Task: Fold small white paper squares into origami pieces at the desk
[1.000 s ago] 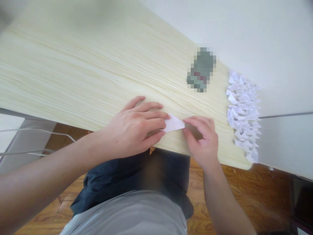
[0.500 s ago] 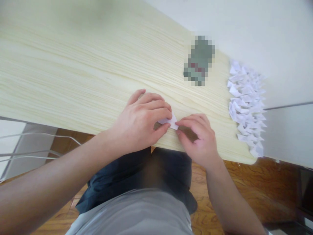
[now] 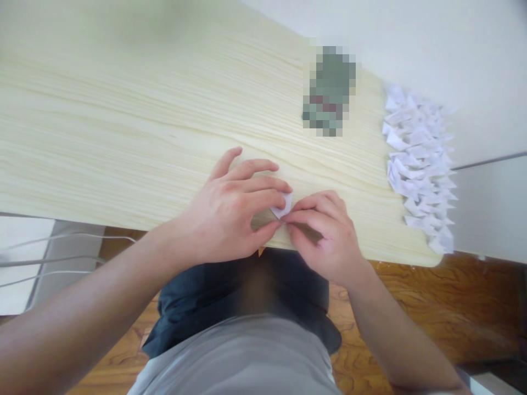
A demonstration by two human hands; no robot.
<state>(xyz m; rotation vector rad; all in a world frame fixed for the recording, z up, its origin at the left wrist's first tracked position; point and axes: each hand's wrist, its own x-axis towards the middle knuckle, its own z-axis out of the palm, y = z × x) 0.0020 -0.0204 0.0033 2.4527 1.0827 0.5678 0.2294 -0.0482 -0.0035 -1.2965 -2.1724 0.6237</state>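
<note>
A small folded piece of white paper (image 3: 283,205) is between my two hands, close to the front edge of the wooden table (image 3: 164,164). My left hand (image 3: 233,211) pinches it from the left between thumb and index finger, and its other fingers are spread. From the right, my right hand (image 3: 323,233) has thumb and fingertips closed on the paper's lower right corner. Fingers cover part of the paper, so its full shape is hidden.
Several folded white paper pieces (image 3: 420,164) stand in packed rows at the table's right end, beside a white wall (image 3: 486,115). A blurred-out greenish object (image 3: 331,82) lies toward the back. White cables (image 3: 74,236) run below the table at the left.
The paper has turned and shifted slightly left between my hands. My right fingers have moved left, nearer my left thumb. The view has also tilted a little.
</note>
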